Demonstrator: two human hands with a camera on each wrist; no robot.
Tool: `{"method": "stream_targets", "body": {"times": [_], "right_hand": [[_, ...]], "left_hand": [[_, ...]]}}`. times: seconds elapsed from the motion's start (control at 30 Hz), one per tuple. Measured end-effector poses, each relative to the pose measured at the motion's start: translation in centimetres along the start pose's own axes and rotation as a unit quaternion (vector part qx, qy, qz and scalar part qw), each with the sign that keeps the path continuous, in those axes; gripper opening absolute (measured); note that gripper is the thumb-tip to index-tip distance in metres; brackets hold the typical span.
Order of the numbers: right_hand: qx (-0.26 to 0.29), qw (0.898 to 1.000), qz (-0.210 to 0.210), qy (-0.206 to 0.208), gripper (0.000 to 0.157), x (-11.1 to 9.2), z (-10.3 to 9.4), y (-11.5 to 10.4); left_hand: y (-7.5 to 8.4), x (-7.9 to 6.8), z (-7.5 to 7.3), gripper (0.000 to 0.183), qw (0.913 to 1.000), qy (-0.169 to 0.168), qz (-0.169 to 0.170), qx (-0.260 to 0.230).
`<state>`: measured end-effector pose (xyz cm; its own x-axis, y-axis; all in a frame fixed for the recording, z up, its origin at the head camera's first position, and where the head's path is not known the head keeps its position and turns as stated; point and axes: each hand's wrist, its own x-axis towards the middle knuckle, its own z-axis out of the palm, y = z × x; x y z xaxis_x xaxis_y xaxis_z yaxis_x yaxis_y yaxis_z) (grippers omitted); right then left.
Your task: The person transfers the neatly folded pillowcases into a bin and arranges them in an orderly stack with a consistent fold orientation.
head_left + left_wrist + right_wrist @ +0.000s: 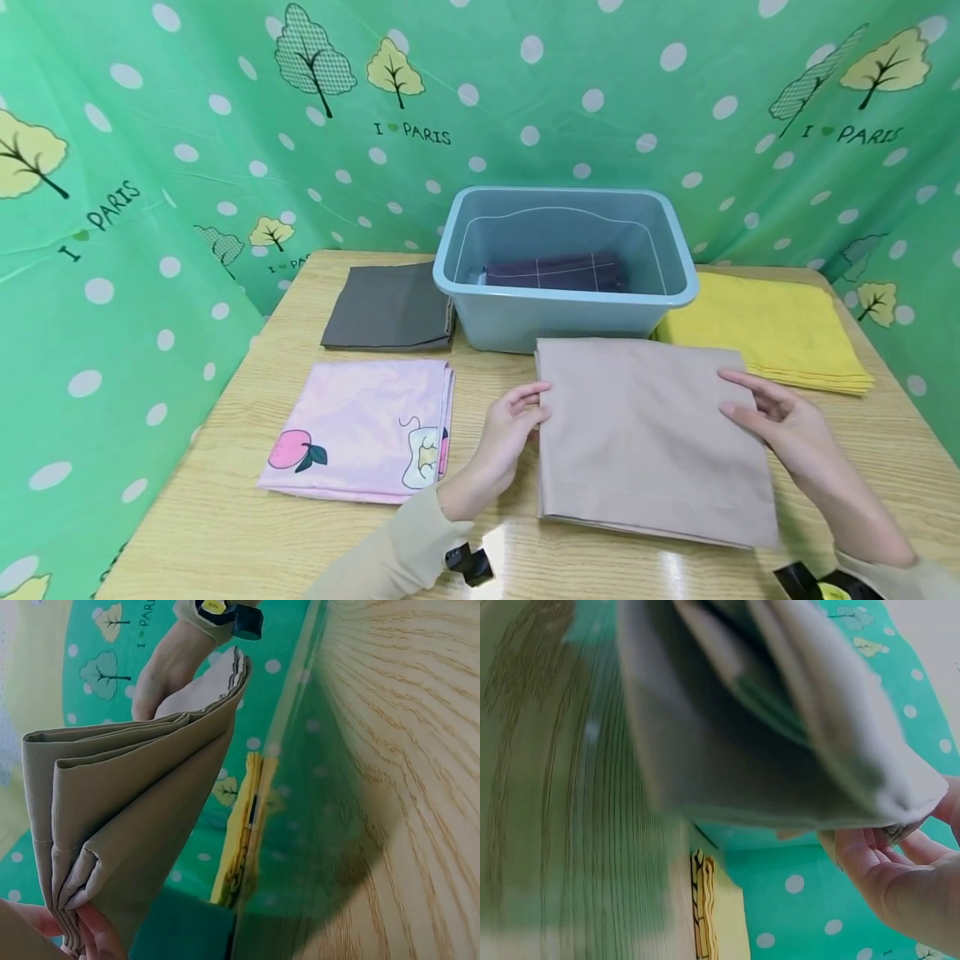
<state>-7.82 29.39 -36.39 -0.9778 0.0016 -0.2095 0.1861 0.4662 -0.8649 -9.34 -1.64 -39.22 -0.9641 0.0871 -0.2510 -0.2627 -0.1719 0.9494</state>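
Note:
A folded greyish-beige cloth (645, 442) is held between both hands, raised off the table in front of the bin. My left hand (506, 433) pinches its left edge with thumb and fingers. At the right edge, my right hand (795, 433) grips it, thumb on the near face and some fingers hidden behind. The left wrist view shows the stacked folds of the cloth (142, 780), with left fingertips (97, 934) round the lower corner. In the right wrist view the cloth is blurred, and the right hand (907, 885) holds its corner.
A light blue plastic bin (562, 321) stands at the back with a dark checked folded cloth (555, 273) inside. Left of it lie a dark grey folded cloth (390, 307) and a pink printed one (360, 417). A yellow folded cloth (772, 325) lies at right on the wooden table (247, 500).

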Motion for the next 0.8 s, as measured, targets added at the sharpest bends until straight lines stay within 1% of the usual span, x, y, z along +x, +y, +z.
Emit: {"method": "stream_targets", "body": {"times": [0.03, 0.17, 0.2, 0.27, 0.33, 0.4, 0.47, 0.53, 0.6, 0.67, 0.8], "right_hand": [[0.002, 1.000, 0.002, 0.005, 0.051, 0.2, 0.1, 0.2], [0.024, 1.000, -0.001, 0.001, 0.053, 1.1, 0.3, 1.1], [0.020, 1.000, 0.003, 0.006, 0.053, 1.4, 0.3, 1.6], [0.025, 1.000, 0.002, 0.000, 0.055, 1.9, 0.3, 2.4], [0.021, 1.000, 0.005, 0.009, 0.054, 2.3, 0.4, 3.1], [0.024, 1.000, 0.001, 0.009, 0.054, 2.3, 0.5, 2.9], [0.033, 0.999, -0.005, 0.009, 0.053, 2.1, 0.7, 2.3], [0.048, 0.999, -0.016, 0.000, 0.052, 1.7, 0.8, 1.5], [0.058, 0.998, -0.016, 0.001, 0.052, 1.6, 1.0, 1.1], [0.058, 0.998, -0.013, 0.004, 0.052, 2.0, 1.0, 1.5], [0.066, 0.998, -0.016, 0.016, 0.053, 3.1, 1.0, 3.2]], "left_hand": [[0.1, 0.0, -0.2, 0.036, 1.0000, 0.001, 0.002, 0.001], [0.4, -0.1, -0.8, 0.037, 1.0000, 0.005, 0.003, 0.005], [0.5, -0.2, -0.9, 0.037, 1.0000, 0.006, 0.003, 0.005], [0.6, -0.2, -1.2, 0.037, 0.9999, 0.006, 0.003, 0.010], [0.7, -0.2, -1.4, 0.036, 0.9998, 0.006, 0.008, 0.016], [0.9, -0.3, -1.7, 0.036, 0.9996, 0.007, 0.013, 0.022], [1.1, -0.3, -1.9, 0.036, 0.9995, 0.008, 0.017, 0.026], [1.3, -0.4, -2.2, 0.036, 0.9995, 0.008, 0.019, 0.023], [1.4, -0.4, -2.5, 0.037, 0.9996, 0.007, 0.019, 0.018], [1.6, -0.4, -2.8, 0.037, 0.9997, 0.005, 0.017, 0.016], [1.8, -0.5, -3.3, 0.037, 0.9995, 0.003, 0.022, 0.021]]}}
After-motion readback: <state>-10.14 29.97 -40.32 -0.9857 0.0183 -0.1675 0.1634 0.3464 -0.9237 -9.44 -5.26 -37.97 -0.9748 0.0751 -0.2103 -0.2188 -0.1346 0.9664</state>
